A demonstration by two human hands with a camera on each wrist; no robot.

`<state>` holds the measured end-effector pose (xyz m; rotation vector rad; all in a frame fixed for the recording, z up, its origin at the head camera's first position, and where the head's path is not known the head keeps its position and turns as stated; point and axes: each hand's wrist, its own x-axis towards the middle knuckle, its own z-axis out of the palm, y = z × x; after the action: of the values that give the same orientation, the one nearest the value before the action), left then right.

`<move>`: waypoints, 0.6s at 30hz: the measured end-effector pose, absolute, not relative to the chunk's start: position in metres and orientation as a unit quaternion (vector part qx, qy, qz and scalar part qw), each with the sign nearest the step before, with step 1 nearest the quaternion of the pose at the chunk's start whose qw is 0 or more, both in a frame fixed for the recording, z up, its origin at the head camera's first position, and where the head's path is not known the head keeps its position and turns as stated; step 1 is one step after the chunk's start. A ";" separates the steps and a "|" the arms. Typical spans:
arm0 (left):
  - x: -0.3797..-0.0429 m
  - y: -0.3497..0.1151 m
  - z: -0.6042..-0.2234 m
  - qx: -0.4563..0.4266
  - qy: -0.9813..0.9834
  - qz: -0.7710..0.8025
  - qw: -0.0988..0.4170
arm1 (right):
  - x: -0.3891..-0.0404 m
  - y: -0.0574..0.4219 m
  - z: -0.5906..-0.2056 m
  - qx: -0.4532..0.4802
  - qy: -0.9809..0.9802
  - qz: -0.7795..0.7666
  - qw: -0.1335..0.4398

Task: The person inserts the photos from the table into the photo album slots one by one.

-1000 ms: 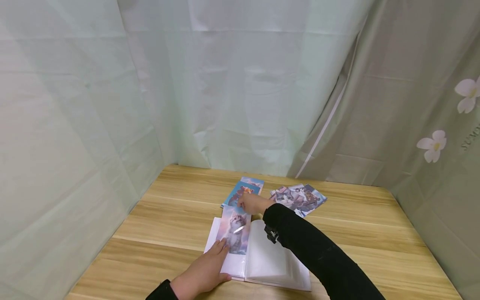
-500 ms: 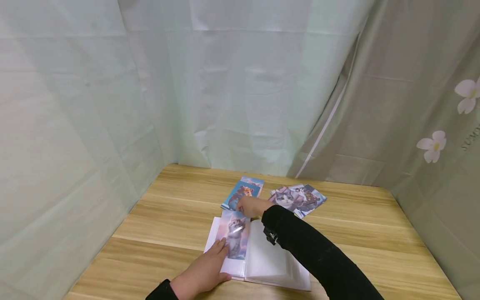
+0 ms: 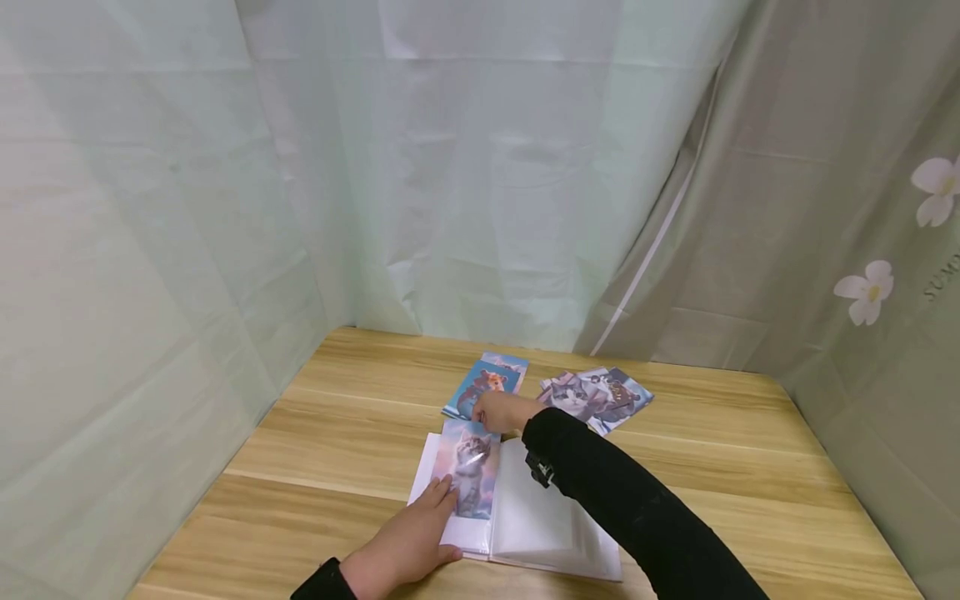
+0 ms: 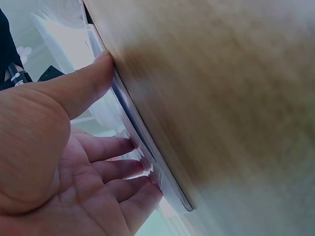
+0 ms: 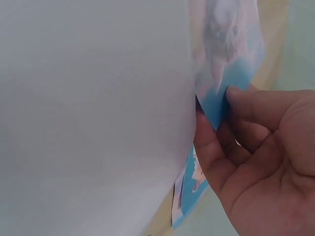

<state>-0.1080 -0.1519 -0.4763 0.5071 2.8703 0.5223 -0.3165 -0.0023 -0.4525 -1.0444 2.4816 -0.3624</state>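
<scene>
On the left, nearer the counter's (image 3: 360, 433) near edge than its far one, the left hand (image 3: 411, 537) lies with its fingers extended, its grip loose: fingertips rest on the left page of an open white album (image 3: 536, 517), and the thumb touches the album's near edge. On that page lies a kitten card (image 3: 468, 471), a glint across its face, its top reaching past the album's far edge. Beyond it, toward the counter's far edge, a blue bear card (image 3: 480, 387) partly covers a pale card (image 3: 508, 362). The right hand (image 3: 508, 412) has its grip closed on the kitten card's top corner, pinched between thumb and fingers. Its black sleeve (image 3: 645, 508) passes over the album's blank right page. Further right, toward the far edge, overlapping cat pictures (image 3: 596, 398) lie in a loose pile.
</scene>
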 end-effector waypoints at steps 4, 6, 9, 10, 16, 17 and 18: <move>-0.108 -0.152 -0.476 0.172 0.965 0.178 0.089 | -0.316 -0.004 -0.451 -0.374 0.899 -0.125 0.191; -0.108 -0.152 -0.477 0.173 0.965 0.178 0.089 | -0.316 -0.005 -0.451 -0.368 0.902 -0.130 0.183; -0.108 -0.153 -0.477 0.174 0.965 0.174 0.087 | -0.316 -0.006 -0.452 -0.366 0.903 -0.140 0.176; -0.109 -0.153 -0.478 0.175 0.965 0.173 0.087 | -0.316 -0.007 -0.453 -0.366 0.903 -0.143 0.175; -0.108 -0.154 -0.478 0.179 0.966 0.170 0.080 | -0.316 -0.008 -0.453 -0.371 0.900 -0.161 0.163; -0.108 -0.154 -0.478 0.180 0.965 0.171 0.079 | -0.315 -0.008 -0.453 -0.372 0.899 -0.166 0.162; -0.108 -0.154 -0.478 0.181 0.965 0.171 0.078 | -0.315 -0.008 -0.453 -0.374 0.897 -0.170 0.162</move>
<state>-0.1080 -0.1541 -0.4784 0.5421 2.8897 0.5129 -0.3148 -0.0083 -0.4532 -1.0662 2.5606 -0.4861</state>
